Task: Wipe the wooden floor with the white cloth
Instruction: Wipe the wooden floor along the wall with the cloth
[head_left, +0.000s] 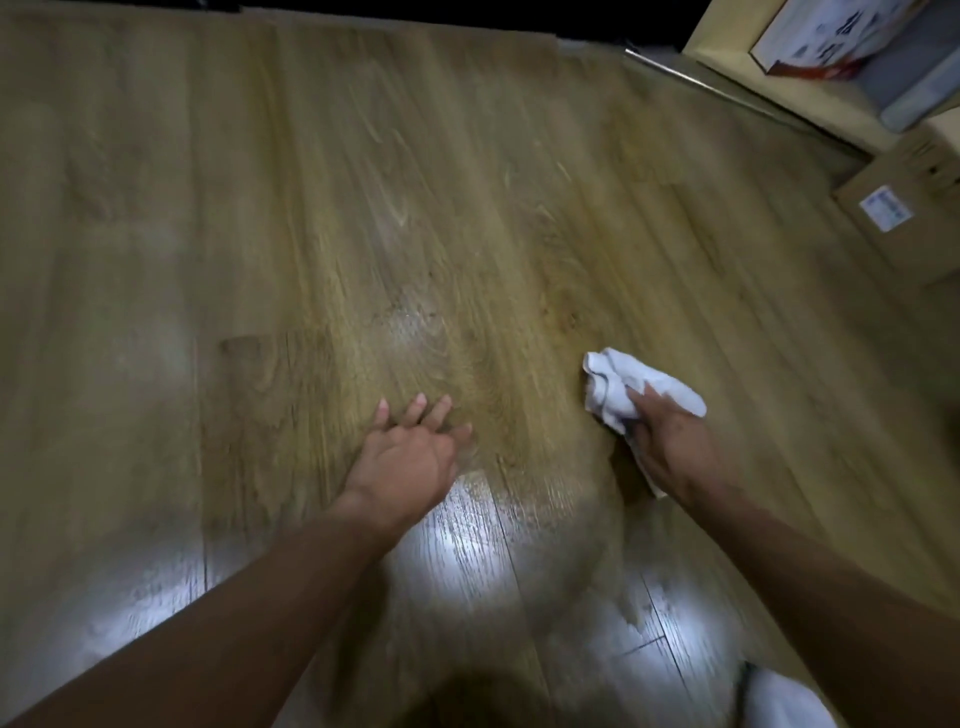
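The wooden floor (363, 208) fills the view, its planks running away from me, with bright glare patches near the bottom. My right hand (670, 447) grips a crumpled white cloth (618, 387) and presses it on the floor at the right of centre. My left hand (410, 452) rests flat on the planks with its fingers spread, holding nothing, about a forearm's length to the left of the cloth. Both bare forearms reach in from the bottom edge.
A brown cardboard box (904, 218) with a white label sits at the right edge. Behind it at the top right stand a printed box (826, 36) and a pale panel. A dark strip borders the floor's far edge. A white object (779, 701) shows at the bottom right.
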